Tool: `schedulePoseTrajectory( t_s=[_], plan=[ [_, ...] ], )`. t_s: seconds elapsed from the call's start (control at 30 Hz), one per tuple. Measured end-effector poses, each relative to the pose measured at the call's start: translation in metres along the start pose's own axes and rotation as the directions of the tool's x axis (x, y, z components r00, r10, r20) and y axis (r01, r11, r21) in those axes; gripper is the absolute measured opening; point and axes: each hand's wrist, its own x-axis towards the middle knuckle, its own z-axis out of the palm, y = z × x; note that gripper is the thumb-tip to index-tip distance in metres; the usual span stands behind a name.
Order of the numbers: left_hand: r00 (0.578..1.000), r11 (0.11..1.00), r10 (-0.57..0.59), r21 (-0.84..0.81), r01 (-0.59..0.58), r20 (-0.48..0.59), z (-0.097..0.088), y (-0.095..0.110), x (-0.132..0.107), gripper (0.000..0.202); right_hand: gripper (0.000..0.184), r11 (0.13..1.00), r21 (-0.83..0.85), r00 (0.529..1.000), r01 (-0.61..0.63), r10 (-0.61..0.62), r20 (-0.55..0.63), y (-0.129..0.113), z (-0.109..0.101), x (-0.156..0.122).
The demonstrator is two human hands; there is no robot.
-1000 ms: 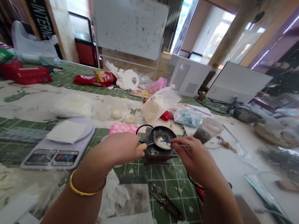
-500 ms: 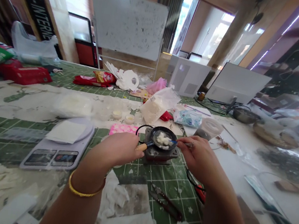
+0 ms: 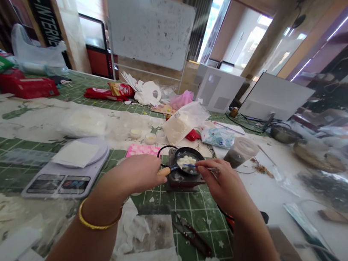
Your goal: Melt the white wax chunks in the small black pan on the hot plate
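A small black frying pan (image 3: 201,154) rests on a compact hot plate (image 3: 182,185). White lumps (image 3: 187,161) lie in the pan, looking like wax pieces. My left hand (image 3: 139,171) is closed round the pan's wooden handle (image 3: 164,171), with its fingers partly hidden behind the back of the hand. Over the pan's right rim, my right hand (image 3: 216,175) pinches a thin blue stick (image 3: 190,165), whose tip sits among the white lumps. The far end of the stick is covered by my fingers.
Left of the pan stands a kitchen scale (image 3: 81,176) with white paper on it. Behind are a pink mould (image 3: 142,150), small cups (image 3: 150,139) and a plastic bag of pale material (image 3: 181,125). Thread snips (image 3: 193,235) lie in front; a clear tub (image 3: 241,153) is at right.
My right hand has moved left, carrying the stick further across the pan. The white lumps have shifted and bunched leftward. My left hand stays on the handle.
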Motion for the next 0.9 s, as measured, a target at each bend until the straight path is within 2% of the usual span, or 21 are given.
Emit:
schedulePoseTrajectory(
  t_s=[0.13,0.3,0.47,0.67,0.8,0.9],
  plan=[
    [1.0,1.0,0.001,0.011,-0.002,0.011,0.0005,-0.0003,-0.0003,0.041,0.028,0.998,-0.055,1.0,-0.021,0.02,-0.023,0.0014,-0.0006,0.0001],
    [1.0,1.0,0.002,0.018,-0.002,0.002,0.0003,0.0002,-0.0004,0.038,0.027,1.0,0.025,1.0,0.015,-0.015,0.001,0.001,0.0035,0.0018],
    [1.0,0.999,0.0,0.048,-0.001,0.006,0.0003,0.0005,0.0002,0.038,0.029,0.999,-0.043,0.999,-0.016,0.014,-0.043,0.0035,0.0041,0.003],
    [1.0,1.0,-0.007,0.027,0.007,0.001,-0.0004,0.0018,0.0006,0.037,0.029,0.998,0.052,1.0,-0.028,0.027,0.012,0.0057,0.0063,0.004],
    [1.0,0.999,0.003,0.044,-0.003,-0.008,0.0012,0.0,0.0013,0.038,0.03,0.998,-0.035,0.997,-0.058,0.057,-0.049,0.0097,0.0063,0.0073],
    [1.0,0.999,0.006,0.048,-0.006,-0.01,0.0024,-0.0005,0.0019,0.038,0.029,0.999,-0.031,0.999,-0.036,0.035,-0.018,0.0073,0.003,0.0041]
  ],
)
